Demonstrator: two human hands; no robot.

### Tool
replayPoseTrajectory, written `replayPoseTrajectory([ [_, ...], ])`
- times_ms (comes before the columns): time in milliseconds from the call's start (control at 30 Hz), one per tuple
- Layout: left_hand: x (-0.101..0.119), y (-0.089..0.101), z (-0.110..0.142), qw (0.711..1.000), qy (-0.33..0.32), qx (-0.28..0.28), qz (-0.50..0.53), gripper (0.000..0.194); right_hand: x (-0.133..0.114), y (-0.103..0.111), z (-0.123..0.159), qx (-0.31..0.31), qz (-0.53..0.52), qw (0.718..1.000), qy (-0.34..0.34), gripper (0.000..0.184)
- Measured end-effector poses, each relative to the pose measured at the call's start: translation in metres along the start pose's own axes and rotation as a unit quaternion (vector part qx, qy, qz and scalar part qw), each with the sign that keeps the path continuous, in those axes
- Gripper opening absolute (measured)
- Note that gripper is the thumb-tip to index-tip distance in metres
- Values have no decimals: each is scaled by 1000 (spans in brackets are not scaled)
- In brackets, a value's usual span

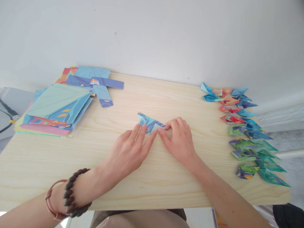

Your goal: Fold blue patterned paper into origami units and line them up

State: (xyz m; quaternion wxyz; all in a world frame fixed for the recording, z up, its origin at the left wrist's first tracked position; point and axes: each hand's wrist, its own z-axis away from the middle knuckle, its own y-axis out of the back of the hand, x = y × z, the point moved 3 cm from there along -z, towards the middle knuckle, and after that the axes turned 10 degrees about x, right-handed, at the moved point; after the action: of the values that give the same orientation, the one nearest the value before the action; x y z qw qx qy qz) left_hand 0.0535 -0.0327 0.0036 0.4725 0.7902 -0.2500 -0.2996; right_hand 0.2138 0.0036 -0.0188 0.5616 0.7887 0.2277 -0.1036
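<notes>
A small folded sheet of blue patterned origami paper (151, 123) lies flat near the middle of the table, roughly a triangle with its long edge facing the wall. My left hand (129, 145) rests over its near side, fingers stretched out and pressing it down. At the paper's right corner, my right hand (179, 137) pinches the edge between thumb and curled fingers. A pale flap shows close to that pinch. Part of the near edge is hidden under my left fingers.
Square patterned papers (57, 104) are stacked at the left, with blue paper strips (102, 95) beside them. Several folded paper pieces (244, 126) in red, blue and green stand in rows along the right edge. The white wall (152, 41) borders the table's far side.
</notes>
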Motion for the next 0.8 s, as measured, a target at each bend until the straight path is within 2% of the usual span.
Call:
replayPoseTrajectory([
  [167, -1, -1, 1, 1000, -1, 6, 5, 41, 4, 3, 1, -4, -38, 999, 0, 15],
  [800, -1, 0, 0, 1000, 1, 12, 0, 37, 11, 4, 0, -22, -118, 992, -38, 16],
])
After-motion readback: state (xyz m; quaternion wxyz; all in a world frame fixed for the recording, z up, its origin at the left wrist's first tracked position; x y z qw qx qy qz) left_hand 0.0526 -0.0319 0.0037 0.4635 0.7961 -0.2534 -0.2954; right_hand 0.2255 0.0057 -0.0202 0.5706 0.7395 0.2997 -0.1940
